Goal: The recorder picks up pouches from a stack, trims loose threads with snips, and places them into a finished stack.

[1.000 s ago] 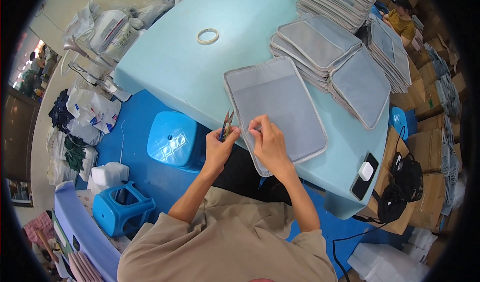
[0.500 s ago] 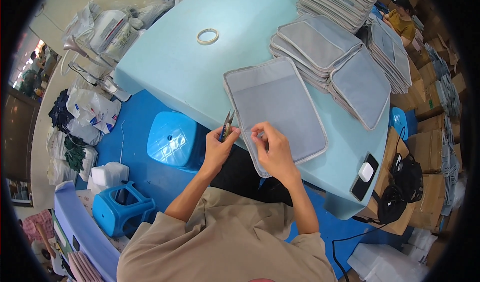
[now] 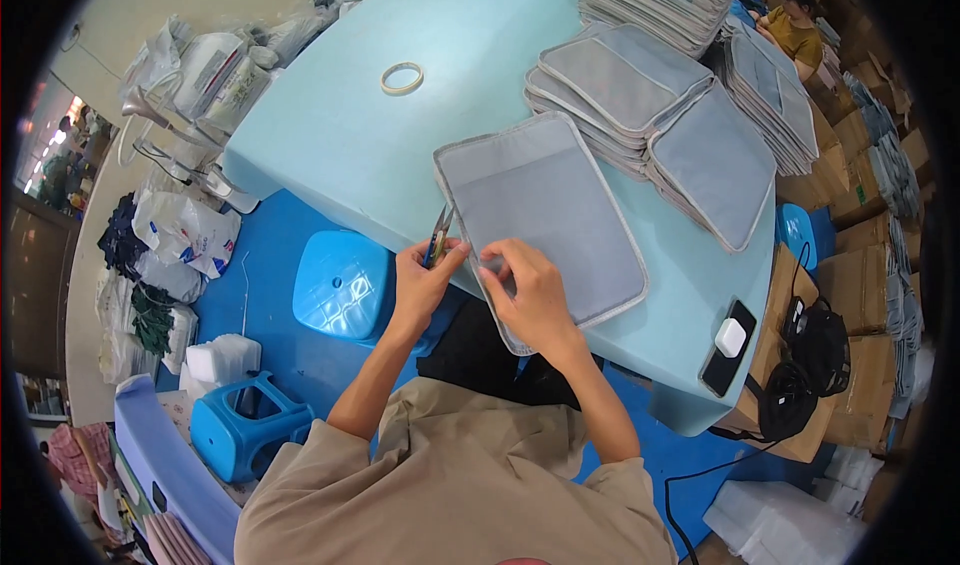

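Note:
My left hand [image 3: 424, 283] is closed around a pair of thread snips [image 3: 439, 237], whose pointed metal blades stick up past my fingers beside the panel's left edge. A flat grey fabric panel [image 3: 545, 200] with rounded corners and lighter piped edging lies at a slant on the table, its lower corner overhanging the near side. Over the panel's lower left part is my right hand [image 3: 530, 290], fingers curled and thumb and index finger brought close together near the left piping. Whatever those fingertips hold, if anything, is too small to make out.
Stacks of similar grey panels [image 3: 625, 85] cover the light blue table's [image 3: 330, 115] far right. A tape roll [image 3: 402, 78] lies farther back. A phone [image 3: 728, 350] with a white case on it sits near the right edge. Blue stools [image 3: 343, 285] stand left; a co-worker [image 3: 795, 35] is far right.
The view has shifted slightly, moving the table things a little left. My right fingertips have come slightly closer to the panel's left edge. The snips remain in my left hand.

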Demonstrator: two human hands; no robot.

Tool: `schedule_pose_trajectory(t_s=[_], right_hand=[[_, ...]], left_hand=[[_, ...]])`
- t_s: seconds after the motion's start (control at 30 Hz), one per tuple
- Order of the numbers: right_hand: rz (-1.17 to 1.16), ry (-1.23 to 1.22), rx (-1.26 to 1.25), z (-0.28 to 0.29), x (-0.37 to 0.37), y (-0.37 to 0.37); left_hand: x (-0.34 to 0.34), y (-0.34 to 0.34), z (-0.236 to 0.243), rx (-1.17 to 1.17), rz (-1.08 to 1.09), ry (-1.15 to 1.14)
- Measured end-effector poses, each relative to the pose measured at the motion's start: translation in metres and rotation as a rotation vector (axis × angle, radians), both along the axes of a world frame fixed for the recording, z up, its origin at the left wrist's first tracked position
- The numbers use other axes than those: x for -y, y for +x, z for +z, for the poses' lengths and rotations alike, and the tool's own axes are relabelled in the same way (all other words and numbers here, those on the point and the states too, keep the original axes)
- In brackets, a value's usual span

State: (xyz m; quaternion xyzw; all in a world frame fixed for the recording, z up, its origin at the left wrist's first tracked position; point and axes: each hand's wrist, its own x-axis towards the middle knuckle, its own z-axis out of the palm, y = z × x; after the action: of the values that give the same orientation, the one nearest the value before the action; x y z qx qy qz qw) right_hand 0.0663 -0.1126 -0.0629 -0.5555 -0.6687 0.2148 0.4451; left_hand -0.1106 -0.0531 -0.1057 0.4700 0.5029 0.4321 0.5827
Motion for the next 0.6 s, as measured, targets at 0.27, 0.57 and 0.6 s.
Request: schedule_pose_trajectory(t_s=[0.27, 0.57, 0.6], right_hand=[[0.016, 0.272, 0.264, -0.008, -0.024, -0.007], [0.037, 0.315, 0.487, -0.011, -0.030, -0.010], [0.023, 0.304, 0.501, -0.012, -0.029, -0.009]], left_hand=[[-0.003, -0.013, -0.003, 0.223, -0.097, -0.253], [-0.004, -0.013, -0.004, 0.214, -0.093, -0.235], [-0.004, -0.013, -0.005, 0.209, -0.101, -0.243]])
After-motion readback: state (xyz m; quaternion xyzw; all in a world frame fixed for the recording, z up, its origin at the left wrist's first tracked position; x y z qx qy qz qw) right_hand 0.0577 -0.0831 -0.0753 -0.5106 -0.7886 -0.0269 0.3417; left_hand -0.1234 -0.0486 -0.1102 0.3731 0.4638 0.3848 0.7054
